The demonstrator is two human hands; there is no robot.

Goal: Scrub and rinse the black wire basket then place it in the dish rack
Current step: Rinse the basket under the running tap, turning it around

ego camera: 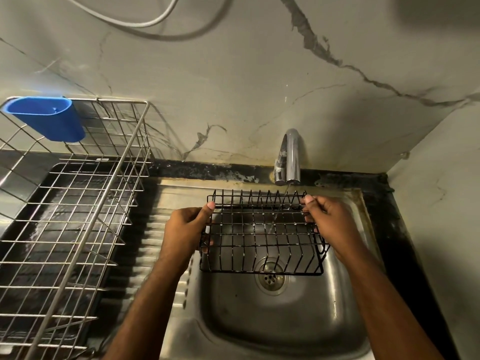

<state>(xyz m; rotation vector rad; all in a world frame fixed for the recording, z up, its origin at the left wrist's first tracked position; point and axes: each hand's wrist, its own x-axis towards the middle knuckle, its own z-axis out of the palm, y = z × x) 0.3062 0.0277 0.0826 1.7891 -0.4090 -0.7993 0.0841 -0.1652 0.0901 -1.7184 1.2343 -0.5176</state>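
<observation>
The black wire basket (262, 235) hangs over the steel sink (298, 320), just above the drain. My left hand (187, 227) grips its left side, thumb on the top rim. My right hand (330, 216) grips its right side near the far corner. A thin stream of water falls from the chrome tap (291, 157) through the basket's right half. The silver wire dish rack (78, 203) stands to the left on a black tray.
A blue plastic cup holder (46, 118) hangs on the rack's far left corner. The ribbed steel drainboard (155, 229) lies between rack and sink bowl. A marble wall rises behind and to the right, and a cable hangs at the top.
</observation>
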